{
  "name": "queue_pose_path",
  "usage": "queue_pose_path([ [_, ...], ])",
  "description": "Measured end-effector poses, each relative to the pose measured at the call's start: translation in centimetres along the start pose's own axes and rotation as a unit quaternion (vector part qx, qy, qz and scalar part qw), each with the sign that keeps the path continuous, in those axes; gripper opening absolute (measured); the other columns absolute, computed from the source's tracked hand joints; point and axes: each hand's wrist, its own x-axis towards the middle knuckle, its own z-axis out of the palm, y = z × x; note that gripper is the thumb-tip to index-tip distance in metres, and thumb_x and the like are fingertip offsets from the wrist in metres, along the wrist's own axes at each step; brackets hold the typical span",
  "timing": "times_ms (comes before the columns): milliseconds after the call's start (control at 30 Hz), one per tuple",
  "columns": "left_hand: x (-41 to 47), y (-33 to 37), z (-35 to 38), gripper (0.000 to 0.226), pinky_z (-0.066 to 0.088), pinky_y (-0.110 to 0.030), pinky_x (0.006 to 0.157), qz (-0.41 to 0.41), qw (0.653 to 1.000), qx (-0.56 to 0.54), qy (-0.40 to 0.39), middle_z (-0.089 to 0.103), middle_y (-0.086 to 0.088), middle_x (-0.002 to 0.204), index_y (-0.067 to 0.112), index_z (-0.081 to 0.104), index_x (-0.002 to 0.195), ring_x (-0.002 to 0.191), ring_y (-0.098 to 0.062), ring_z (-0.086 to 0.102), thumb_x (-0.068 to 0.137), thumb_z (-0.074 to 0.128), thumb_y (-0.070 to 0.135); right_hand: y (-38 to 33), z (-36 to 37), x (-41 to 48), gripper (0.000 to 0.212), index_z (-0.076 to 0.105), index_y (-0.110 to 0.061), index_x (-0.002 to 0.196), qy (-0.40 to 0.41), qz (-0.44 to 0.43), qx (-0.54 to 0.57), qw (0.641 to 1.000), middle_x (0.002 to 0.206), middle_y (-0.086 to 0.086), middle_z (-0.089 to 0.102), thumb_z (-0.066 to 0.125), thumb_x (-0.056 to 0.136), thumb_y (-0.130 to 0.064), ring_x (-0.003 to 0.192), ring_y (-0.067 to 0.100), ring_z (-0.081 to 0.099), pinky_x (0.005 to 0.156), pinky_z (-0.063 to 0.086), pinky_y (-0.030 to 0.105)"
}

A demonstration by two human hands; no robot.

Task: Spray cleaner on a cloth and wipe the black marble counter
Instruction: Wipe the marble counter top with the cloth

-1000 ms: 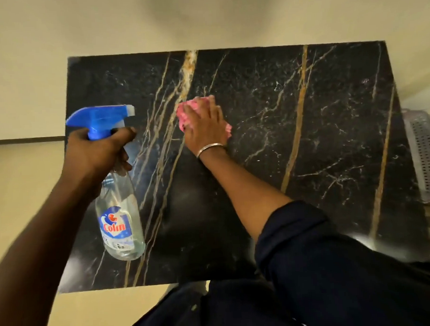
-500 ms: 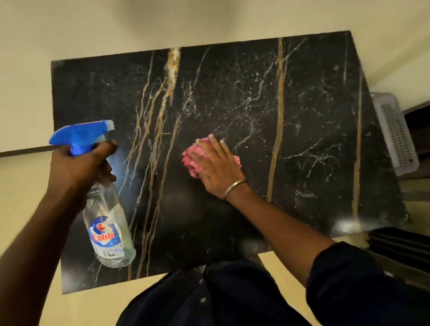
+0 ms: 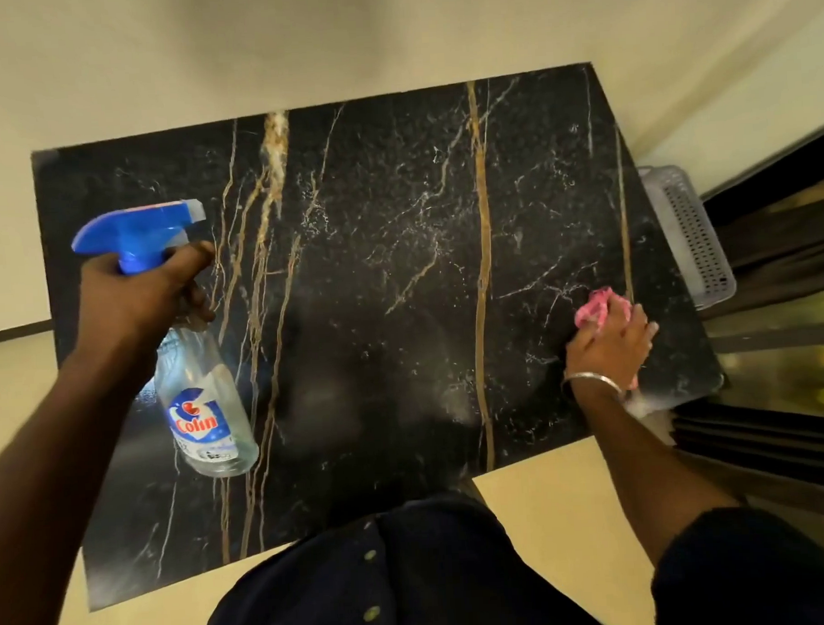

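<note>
**Wiping hand reaches the right edge of the table**

Head camera, looking down: in the last half second the right hand [image 3: 610, 346] has swept the pink cloth [image 3: 595, 305] from the middle of the black marble table [image 3: 399, 289] out to its right side. It now sits near the front right corner. The left hand [image 3: 135, 296] and the spray bottle [image 3: 206, 406] have barely shifted.

The stroke suggests that wiping is well under way. The middle and right of the table have likely been covered, while the left part, beneath the bottle, may still need a pass.

The right hand lies on top of the bunched cloth, fingers [image 3: 637, 319] fairly straight and pressing it down on the marble. Pink shows beyond the fingertips and beside the wrist, which wears a metal bangle [image 3: 592, 379].

The left hand's fingers [image 3: 188, 256] are curled round the neck of the bottle, just below its blue trigger head. The bottle is held tilted above the table's left side, and its clear body looks nearly empty.

Counted:
- two hands
- one cloth
- one spray bottle
- one table
- one bangle
- one grey perforated basket [image 3: 690, 234], just beyond the table's right edge
</note>
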Motion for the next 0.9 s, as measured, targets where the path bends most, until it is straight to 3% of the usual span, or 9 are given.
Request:
queue_pose_path([
  [133, -0.5, -0.7, -0.4, 0.013, 0.053, -0.016, 0.047, -0.005, 1.0, -0.012, 0.003, 0.061, 0.007, 0.052, 0.018, 0.062, 0.081, 0.045, -0.006, 0.059, 0.091, 0.067, 0.025, -0.6, 0.4, -6.2, 0.057, 0.038, -0.012, 0.144, -0.008, -0.006, 0.002, 1.0, 0.151, 0.022, 0.034, 0.028, 0.093, -0.037, 0.142, 0.047, 0.022, 0.113, 0.026, 0.06],
  [300, -1.4, -1.0, -1.1, 0.013, 0.054, -0.017, 0.047, -0.002, 1.0, -0.02, 0.007, 0.061, 0.005, 0.055, 0.016, 0.063, 0.085, 0.047, -0.007, 0.059, 0.091, 0.068, 0.026, -6.9, 2.3, -15.5, 0.058, 0.028, -0.023, 0.152, -0.074, -0.205, -0.017, 0.976, 0.16, 0.014, 0.019, 0.035, 0.095, -0.036, 0.148, 0.041, 0.005, 0.118, 0.017, 0.058],
  [400, -2.1, -0.9, -1.8, 0.017, 0.055, -0.02, 0.051, -0.001, 1.0, -0.018, 0.015, 0.061, 0.001, 0.063, 0.012, 0.063, 0.095, 0.05, -0.007, 0.06, 0.091, 0.067, 0.028, -12.0, 3.4, -20.0, 0.063, 0.022, -0.029, 0.154, -0.125, -0.373, -0.005, 0.919, 0.162, 0.01, 0.014, 0.037, 0.093, -0.035, 0.149, 0.04, 0.001, 0.119, 0.012, 0.055],
  [500, -2.8, -1.0, -2.1, 0.021, 0.055, -0.027, 0.056, 0.001, 1.0, -0.019, 0.021, 0.06, -0.005, 0.068, 0.009, 0.063, 0.099, 0.052, -0.01, 0.06, 0.09, 0.068, 0.027, -16.8, 5.0, -21.5, 0.064, 0.026, -0.027, 0.153, -0.149, -0.542, -0.023, 0.827, 0.16, 0.01, 0.02, 0.041, 0.091, -0.033, 0.148, 0.041, 0.004, 0.12, 0.013, 0.054],
  [600, -3.5, -1.1, -2.2, 0.021, 0.055, -0.03, 0.058, 0.005, 0.999, -0.021, 0.028, 0.059, -0.006, 0.067, 0.007, 0.063, 0.097, 0.052, -0.013, 0.058, 0.09, 0.068, 0.025, -20.6, 6.8, -19.7, 0.066, 0.035, -0.027, 0.148, -0.168, -0.607, -0.043, 0.776, 0.157, 0.01, 0.027, 0.057, 0.085, -0.03, 0.147, 0.042, 0.011, 0.12, 0.008, 0.05],
  [667, -3.8, -1.1, -2.1, 0.019, 0.055, -0.031, 0.057, 0.008, 0.999, -0.024, 0.027, 0.059, -0.006, 0.067, 0.007, 0.063, 0.095, 0.051, -0.012, 0.057, 0.09, 0.069, 0.024, -22.2, 7.2, -16.8, 0.067, 0.04, -0.028, 0.142, -0.173, -0.583, -0.044, 0.792, 0.152, 0.011, 0.034, 0.066, 0.081, -0.02, 0.145, 0.041, 0.019, 0.119, 0.018, 0.049],
  [733, -4.2, -1.0, -2.1, 0.017, 0.056, -0.027, 0.054, 0.016, 0.999, -0.022, 0.026, 0.059, -0.007, 0.067, 0.009, 0.062, 0.091, 0.051, -0.012, 0.057, 0.09, 0.069, 0.024, -22.8, 6.2, -13.1, 0.067, 0.043, -0.032, 0.14, -0.152, -0.478, -0.023, 0.865, 0.148, 0.008, 0.037, 0.066, 0.08, -0.01, 0.144, 0.036, 0.023, 0.114, 0.032, 0.045],
  [800, -4.3, -1.0, -2.0, 0.02, 0.055, -0.023, 0.051, 0.019, 0.999, -0.022, 0.031, 0.059, -0.007, 0.069, 0.008, 0.062, 0.094, 0.055, -0.014, 0.058, 0.089, 0.069, 0.026, -21.8, 4.6, -9.0, 0.069, 0.038, -0.033, 0.143, -0.144, -0.359, -0.034, 0.921, 0.153, 0.009, 0.027, 0.059, 0.085, -0.005, 0.147, 0.036, 0.015, 0.113, 0.031, 0.047],
  [900, -4.5, -0.8, -2.0, 0.025, 0.054, -0.021, 0.05, 0.028, 0.999, -0.028, 0.023, 0.06, -0.008, 0.071, 0.005, 0.061, 0.099, 0.057, -0.016, 0.059, 0.089, 0.069, 0.026, -18.6, 3.0, -3.3, 0.062, 0.039, -0.024, 0.143, -0.156, -0.29, -0.06, 0.942, 0.147, 0.011, 0.03, 0.051, 0.085, -0.006, 0.142, 0.039, 0.022, 0.113, 0.03, 0.049],
])
